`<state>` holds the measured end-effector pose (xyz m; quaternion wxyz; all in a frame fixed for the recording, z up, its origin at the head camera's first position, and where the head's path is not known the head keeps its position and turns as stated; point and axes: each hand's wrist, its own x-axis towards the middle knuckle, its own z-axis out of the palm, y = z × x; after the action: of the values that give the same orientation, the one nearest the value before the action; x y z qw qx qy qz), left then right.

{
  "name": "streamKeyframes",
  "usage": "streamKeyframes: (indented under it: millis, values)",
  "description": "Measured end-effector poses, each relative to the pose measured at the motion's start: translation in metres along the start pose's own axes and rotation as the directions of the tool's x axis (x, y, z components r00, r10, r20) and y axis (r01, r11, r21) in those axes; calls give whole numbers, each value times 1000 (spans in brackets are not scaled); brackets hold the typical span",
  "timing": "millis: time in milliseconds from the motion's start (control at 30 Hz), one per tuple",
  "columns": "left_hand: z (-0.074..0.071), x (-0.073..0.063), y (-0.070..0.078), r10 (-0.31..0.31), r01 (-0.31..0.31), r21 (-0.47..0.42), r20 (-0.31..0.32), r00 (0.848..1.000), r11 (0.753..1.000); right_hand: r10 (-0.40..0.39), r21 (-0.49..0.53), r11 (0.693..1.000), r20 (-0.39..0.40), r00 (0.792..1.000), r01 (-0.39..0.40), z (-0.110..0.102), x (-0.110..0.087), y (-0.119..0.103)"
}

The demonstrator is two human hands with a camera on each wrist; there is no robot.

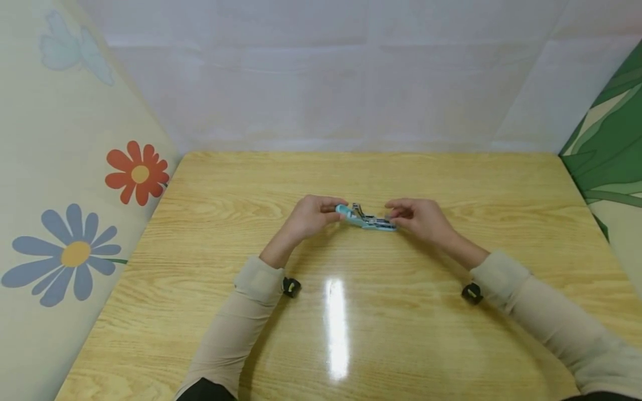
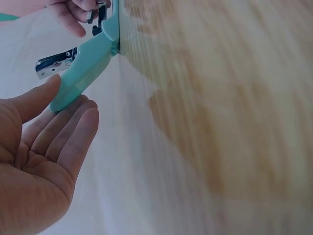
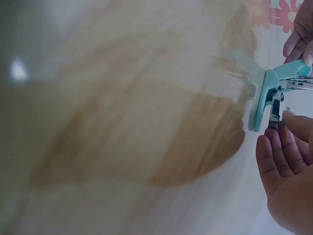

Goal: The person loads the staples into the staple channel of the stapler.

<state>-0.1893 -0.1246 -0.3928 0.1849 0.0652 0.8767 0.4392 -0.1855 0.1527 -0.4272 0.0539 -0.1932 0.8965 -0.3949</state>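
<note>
Holding a small light-blue plastic stapler with a metal staple channel [image 1: 365, 218] above the middle of the pale wooden table [image 1: 351, 334], both hands meet. The left hand [image 1: 308, 216] pinches its rounded blue end between thumb and loosely extended fingers [image 2: 73, 132]; the right hand [image 1: 421, 218] pinches the metal end. No readable writing or brand shows on it.

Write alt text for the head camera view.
Two hands, left hand and right hand, hold a small light-blue plastic stapler with metal parts by its ends, above a glossy light wooden table. Flower-patterned panels flank the table.
</note>
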Motion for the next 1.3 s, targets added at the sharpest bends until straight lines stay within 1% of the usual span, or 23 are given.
streamKeyframes:
  millis: [433,967,1300]
  values:
    - [0,-1,1,-7,7,-10,15,1000,1000,-34,-36,999,25,999,35,4,2,-4]
    - [0,-1,0,-38,38,-26,13,999,999,-36,-86,996,10,999,37,5,1,-2]
    - [0,-1,1,-29,29,-18,12,1000,999,-43,-87,995,9,999,43,7,0,-3]
